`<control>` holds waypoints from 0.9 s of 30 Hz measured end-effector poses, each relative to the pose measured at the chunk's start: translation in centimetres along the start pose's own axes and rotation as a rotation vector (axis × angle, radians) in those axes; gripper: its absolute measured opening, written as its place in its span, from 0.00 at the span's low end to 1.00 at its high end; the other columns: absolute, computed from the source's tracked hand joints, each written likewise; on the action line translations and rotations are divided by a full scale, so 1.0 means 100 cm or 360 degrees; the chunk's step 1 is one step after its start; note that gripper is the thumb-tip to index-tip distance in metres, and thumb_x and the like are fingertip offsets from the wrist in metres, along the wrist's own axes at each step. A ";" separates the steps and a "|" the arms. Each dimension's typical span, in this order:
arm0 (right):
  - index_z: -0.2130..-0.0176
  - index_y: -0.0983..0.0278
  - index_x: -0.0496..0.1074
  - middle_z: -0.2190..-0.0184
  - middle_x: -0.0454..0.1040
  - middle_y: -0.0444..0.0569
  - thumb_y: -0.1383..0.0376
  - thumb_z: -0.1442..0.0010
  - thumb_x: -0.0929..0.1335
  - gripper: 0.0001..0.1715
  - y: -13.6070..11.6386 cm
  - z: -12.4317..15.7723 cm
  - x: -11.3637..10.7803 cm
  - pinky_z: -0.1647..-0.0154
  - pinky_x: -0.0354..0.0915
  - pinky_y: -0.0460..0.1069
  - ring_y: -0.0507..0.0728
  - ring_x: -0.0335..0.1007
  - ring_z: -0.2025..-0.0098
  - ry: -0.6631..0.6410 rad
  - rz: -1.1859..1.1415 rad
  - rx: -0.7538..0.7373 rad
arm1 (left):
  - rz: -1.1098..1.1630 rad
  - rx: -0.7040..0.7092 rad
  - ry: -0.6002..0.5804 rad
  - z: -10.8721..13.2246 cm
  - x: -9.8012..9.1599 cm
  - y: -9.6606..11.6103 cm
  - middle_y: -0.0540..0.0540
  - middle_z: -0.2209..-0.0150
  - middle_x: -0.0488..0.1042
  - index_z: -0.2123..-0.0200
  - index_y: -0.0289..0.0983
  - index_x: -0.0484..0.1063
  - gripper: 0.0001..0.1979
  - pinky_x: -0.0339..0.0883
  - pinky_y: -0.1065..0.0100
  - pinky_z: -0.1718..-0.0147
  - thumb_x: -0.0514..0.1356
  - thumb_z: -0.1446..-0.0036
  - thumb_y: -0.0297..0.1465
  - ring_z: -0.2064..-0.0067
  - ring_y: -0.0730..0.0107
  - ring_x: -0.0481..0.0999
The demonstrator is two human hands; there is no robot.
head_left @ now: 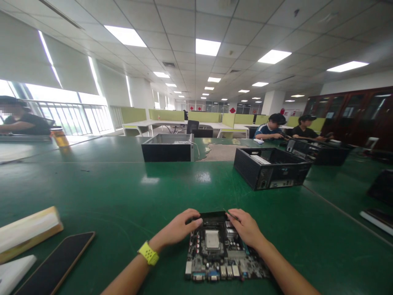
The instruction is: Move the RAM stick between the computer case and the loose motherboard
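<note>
A motherboard (227, 259) lies on the green table in front of me, its ports towards me. A square silver processor (212, 240) sits in the dark frame on it. At the board's far edge is a dark, flat-looking piece (213, 214) whose kind I cannot make out. My left hand (184, 224), with a yellow watch (148, 253) on its wrist, has fingers and thumb closed at the piece's left end. My right hand (245, 226) is closed at its right end, over the board's far right side. Its fingertips are partly hidden.
Left of me lie a dark phone (58, 262), a white object (15, 272) and a pale yellow-edged box (30, 229). Open computer cases stand ahead (167, 151) and to the right (272, 174). People sit at the table's far right (267, 130) and left (26, 123).
</note>
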State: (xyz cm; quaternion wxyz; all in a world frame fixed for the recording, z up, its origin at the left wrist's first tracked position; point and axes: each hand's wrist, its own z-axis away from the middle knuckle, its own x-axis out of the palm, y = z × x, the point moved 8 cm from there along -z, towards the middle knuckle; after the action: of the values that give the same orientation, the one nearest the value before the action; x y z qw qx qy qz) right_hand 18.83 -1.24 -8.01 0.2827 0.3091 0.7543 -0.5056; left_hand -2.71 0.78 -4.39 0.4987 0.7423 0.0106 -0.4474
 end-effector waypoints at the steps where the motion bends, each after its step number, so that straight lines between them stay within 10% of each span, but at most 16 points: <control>1: 0.57 0.59 0.75 0.54 0.74 0.49 0.55 0.38 0.59 0.21 0.000 0.000 0.000 0.49 0.61 0.53 0.57 0.67 0.52 0.0003 0.0001 0.0002 | -0.0010 -0.0008 0.0002 0.000 0.000 0.000 0.44 0.49 0.69 0.52 0.37 0.70 0.24 0.58 0.64 0.46 0.50 0.41 0.47 0.48 0.65 0.67; 15: 0.58 0.60 0.76 0.54 0.74 0.50 0.55 0.38 0.58 0.22 -0.002 0.000 -0.002 0.49 0.61 0.54 0.58 0.67 0.52 -0.0002 -0.0004 0.0019 | -0.0125 -0.0084 0.0093 0.002 -0.005 -0.004 0.41 0.40 0.59 0.51 0.39 0.70 0.25 0.54 0.56 0.42 0.52 0.44 0.48 0.40 0.56 0.59; 19: 0.58 0.60 0.76 0.55 0.74 0.50 0.54 0.38 0.58 0.22 -0.005 0.000 -0.003 0.49 0.61 0.54 0.58 0.67 0.51 0.0005 -0.0017 -0.0009 | -0.0368 0.0059 0.0217 0.010 -0.005 0.025 0.41 0.40 0.60 0.51 0.40 0.70 0.23 0.51 0.52 0.41 0.54 0.45 0.46 0.40 0.53 0.57; 24: 0.60 0.63 0.75 0.62 0.77 0.52 0.51 0.37 0.55 0.28 -0.003 0.007 -0.018 0.55 0.64 0.51 0.58 0.71 0.58 0.0336 -0.0207 0.0091 | -0.0563 0.0495 -0.0086 0.021 0.070 0.089 0.44 0.39 0.58 0.43 0.48 0.60 0.27 0.48 0.47 0.41 0.56 0.45 0.46 0.39 0.50 0.56; 27: 0.61 0.64 0.75 0.67 0.77 0.52 0.49 0.37 0.55 0.30 0.007 0.005 -0.045 0.61 0.64 0.49 0.57 0.71 0.64 0.0608 -0.0207 0.0202 | -0.0611 0.0488 -0.0273 0.013 0.131 0.089 0.45 0.37 0.56 0.44 0.54 0.61 0.19 0.49 0.38 0.45 0.47 0.38 0.41 0.39 0.44 0.54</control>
State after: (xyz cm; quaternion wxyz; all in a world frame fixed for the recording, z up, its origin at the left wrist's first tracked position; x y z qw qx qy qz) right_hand 22.36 -2.28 -5.28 0.0814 0.3671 0.7792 -0.5015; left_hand 8.36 -10.33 -6.87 0.2853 0.7530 0.0409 -0.5915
